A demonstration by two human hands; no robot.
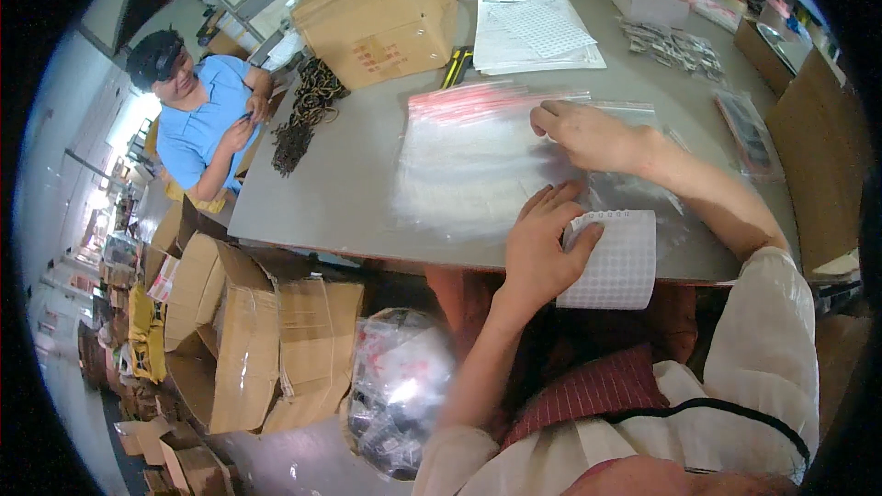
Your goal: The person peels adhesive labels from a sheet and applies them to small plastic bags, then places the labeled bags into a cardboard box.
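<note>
My left hand (549,243) lies with its fingers stretched over the lower right of a spread of clear zip bags (469,152) with red-striped tops. Its thumb rests on a white sheet of small round stickers (613,262), which bends over the table's near edge. Above the same bags hovers my right hand (588,133), thumb and fingers pinched together; anything between the fingertips is too small to make out. Loose clear bags (634,193) lie beneath and beside my right wrist.
A cardboard box (377,18), a paper stack (533,32), a black-and-yellow cutter (457,67) and a dark chain pile (308,115) stand toward the back. Small packets (675,49) lie at right. Cartons (248,340) and a bag-filled bin (400,386) sit below left. A person in blue (207,115) sits at left.
</note>
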